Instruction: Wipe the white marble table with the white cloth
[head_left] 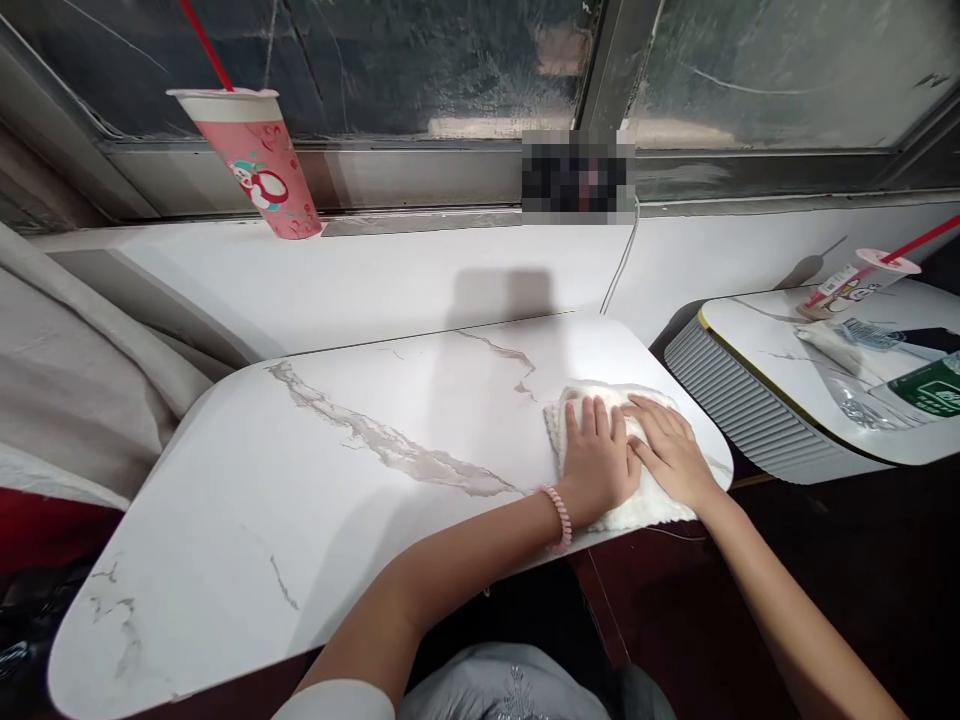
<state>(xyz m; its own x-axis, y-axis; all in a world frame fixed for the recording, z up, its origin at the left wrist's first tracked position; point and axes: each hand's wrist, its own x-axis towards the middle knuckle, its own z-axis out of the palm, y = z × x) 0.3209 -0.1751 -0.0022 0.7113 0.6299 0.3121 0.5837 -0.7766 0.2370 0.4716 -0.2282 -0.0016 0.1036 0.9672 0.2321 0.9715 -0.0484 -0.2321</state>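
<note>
A white cloth [600, 395] lies folded at the right end of the white marble-patterned table [300, 520], its near edge reaching the table's front rim. My left hand [600, 455] presses flat on the cloth, fingers stretched out and pointing to the far side. A pink coiled band circles that wrist. Just to its right, my right hand [671, 450] also rests flat on the cloth with its fingers extended. Its thumb touches or nearly touches the left hand. Neither hand grips the cloth; both lie on top of it.
A pink paper cup [262, 165] with a red straw stands on the windowsill at left. A blurred dark object [577, 178] sits on the sill, near a cable. At right, a second table [757, 345] bears a cup [855, 285] and packets. A pale curtain [75, 340] hangs at left.
</note>
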